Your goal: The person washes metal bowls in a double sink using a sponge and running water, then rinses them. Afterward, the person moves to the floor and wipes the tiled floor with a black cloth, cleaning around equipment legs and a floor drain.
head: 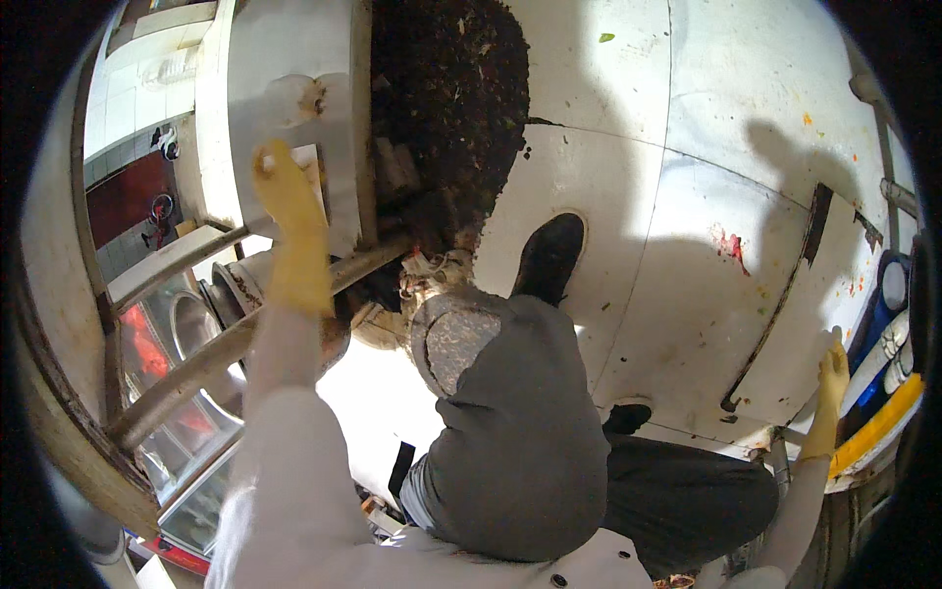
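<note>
My left hand [293, 213], in a yellow rubber glove, reaches over a grey metal shelf panel [294, 44] on the left. Its fingers are bent, and a small pale flat piece [313, 171] lies beside them; whether the hand holds anything cannot be told. A brown stain shows on the panel above the fingers. My right hand [832, 364], also in a yellow glove, is at the far right, close to a container with a yellow rim [876, 427]. Its fingers are small in view, and their grip is unclear.
Wooden bars [199, 368] cross the left side, with metal bowls beyond. Dark debris [449, 96] covers the floor at top centre. A round speckled object [460, 342] stands by my leg. White floor panels [721, 96] bear a gap, red stains and scraps. My dark shoe [550, 258] rests there.
</note>
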Demonstrator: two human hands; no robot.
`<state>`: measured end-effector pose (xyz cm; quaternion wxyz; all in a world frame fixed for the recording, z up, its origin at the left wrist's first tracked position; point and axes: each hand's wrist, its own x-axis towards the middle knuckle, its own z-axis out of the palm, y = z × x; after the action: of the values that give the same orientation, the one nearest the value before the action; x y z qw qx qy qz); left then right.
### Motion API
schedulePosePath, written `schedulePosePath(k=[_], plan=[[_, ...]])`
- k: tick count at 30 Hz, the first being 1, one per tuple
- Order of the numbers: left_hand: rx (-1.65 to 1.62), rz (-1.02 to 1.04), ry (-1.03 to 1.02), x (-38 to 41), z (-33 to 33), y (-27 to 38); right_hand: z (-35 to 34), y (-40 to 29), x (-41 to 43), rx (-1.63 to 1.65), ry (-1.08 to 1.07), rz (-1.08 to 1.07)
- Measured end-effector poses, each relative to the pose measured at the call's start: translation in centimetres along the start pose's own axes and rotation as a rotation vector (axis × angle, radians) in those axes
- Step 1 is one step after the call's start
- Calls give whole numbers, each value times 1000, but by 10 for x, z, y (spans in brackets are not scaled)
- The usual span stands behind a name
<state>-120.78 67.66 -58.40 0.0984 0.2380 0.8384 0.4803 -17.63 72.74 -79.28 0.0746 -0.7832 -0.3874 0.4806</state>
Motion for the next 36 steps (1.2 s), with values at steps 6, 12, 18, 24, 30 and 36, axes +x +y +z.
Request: schedulePosePath(k=[6, 12, 18, 24, 30, 36], plan=[[448, -826, -124, -235, -57, -128, 19, -7, -26, -29, -26, -326], [177, -671, -117, -210, -74, -286, 69, -20, -23, -460, 136, -64], [1124, -388, -382, -251, -129, -231, 71, -54, -7, -252, 17, -298], [551, -413, 8, -243, -83, -212, 41, -55, 32, -26, -15, -280], [529, -461, 63, -154, -80, -231, 42, -67, 56, -146, 16, -313], [342, -505, 472, -189, -148, -206, 43, -93, 61, -181, 11, -337]])
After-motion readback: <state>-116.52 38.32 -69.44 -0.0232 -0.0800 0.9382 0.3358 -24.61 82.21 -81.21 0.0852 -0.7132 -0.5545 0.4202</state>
